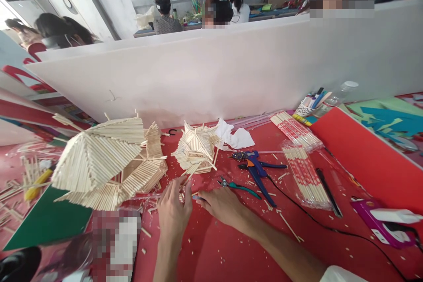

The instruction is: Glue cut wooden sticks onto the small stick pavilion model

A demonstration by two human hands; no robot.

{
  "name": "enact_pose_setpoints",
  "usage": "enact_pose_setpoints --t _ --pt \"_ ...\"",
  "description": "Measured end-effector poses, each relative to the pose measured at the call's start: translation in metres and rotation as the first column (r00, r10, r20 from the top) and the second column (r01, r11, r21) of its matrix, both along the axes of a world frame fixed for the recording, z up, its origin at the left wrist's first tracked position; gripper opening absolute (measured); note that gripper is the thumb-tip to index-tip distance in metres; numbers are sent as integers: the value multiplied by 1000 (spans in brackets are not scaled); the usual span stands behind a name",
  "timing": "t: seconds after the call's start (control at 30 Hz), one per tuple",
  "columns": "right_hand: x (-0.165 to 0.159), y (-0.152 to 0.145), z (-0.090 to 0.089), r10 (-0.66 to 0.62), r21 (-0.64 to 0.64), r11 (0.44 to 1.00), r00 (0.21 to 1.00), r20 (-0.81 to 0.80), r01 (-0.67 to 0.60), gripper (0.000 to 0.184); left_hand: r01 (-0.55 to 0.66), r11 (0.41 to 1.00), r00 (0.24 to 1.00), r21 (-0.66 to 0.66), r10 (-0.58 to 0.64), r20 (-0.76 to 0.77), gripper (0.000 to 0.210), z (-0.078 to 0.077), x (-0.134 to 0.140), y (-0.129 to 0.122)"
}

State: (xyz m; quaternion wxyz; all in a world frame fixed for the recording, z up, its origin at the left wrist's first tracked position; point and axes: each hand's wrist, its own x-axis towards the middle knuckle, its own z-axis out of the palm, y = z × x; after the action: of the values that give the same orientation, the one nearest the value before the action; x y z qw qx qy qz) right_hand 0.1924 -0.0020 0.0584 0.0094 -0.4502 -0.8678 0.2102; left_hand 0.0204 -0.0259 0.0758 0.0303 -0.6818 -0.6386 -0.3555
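My left hand (174, 202) is curled with thumb and fingers close together, just in front of a small model made of wooden sticks (197, 144). A thin stick (189, 173) shows by its fingertips; what lies inside the hand is hidden. My right hand (220, 205) is closed, palm down, with a slim bluish-grey piece (197, 197) jutting from its fingertips toward my left thumb. The kind of piece is unclear. To the left stands a larger stick model with a pitched roof (99, 152). Green-handled cutting pliers (243, 188) lie beyond my right hand.
Blue wire strippers (256, 169) and packs of sticks (307, 176) lie right of centre, near a black cord (310, 215). White tissue (235, 135) sits beside the small model. A purple device (380, 222) is far right. A white partition (211, 72) closes the table's back.
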Motion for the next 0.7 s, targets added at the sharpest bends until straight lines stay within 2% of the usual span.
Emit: enact_pose_setpoints --t 0.07,0.17,0.2,0.3,0.43,0.53,0.6,0.63,0.7 --pt "0 1 -2 -23 -18 1000 999 35 24 35 2 1000 1000 -8 -2 8 19 -1 1 1" --pt "3 -2 -5 -38 -39 998 996 86 41 63 -8 1000 1000 -25 8 22 19 -2 2 2" --pt "7 -3 -5 -34 -39 999 997 75 37 65 -14 1000 1000 -26 14 25 19 -2 2 3" --pt "21 -8 1 -10 -24 1000 1000 -8 10 46 -22 1000 999 -15 22 29 20 -2 3 4" --pt "44 -7 23 50 -94 994 990 -128 -62 58 -22 1000 999 -7 22 23 18 -3 3 7" --pt "57 1 43 14 -212 974 961 -277 -75 47 -25 1000 1000 -9 25 13 20 -4 3 8" --pt "62 8 52 -30 -344 931 914 -405 -122 31 -26 1000 1000 -7 26 16 22 -4 2 8" --pt "64 11 56 -77 -429 889 873 -482 -159 26 -25 1000 1000 -6 25 17 22 -4 2 8" --pt "67 18 58 -212 -561 788 745 -632 -252 28 -22 1000 1000 -7 22 21 21 -5 2 8"
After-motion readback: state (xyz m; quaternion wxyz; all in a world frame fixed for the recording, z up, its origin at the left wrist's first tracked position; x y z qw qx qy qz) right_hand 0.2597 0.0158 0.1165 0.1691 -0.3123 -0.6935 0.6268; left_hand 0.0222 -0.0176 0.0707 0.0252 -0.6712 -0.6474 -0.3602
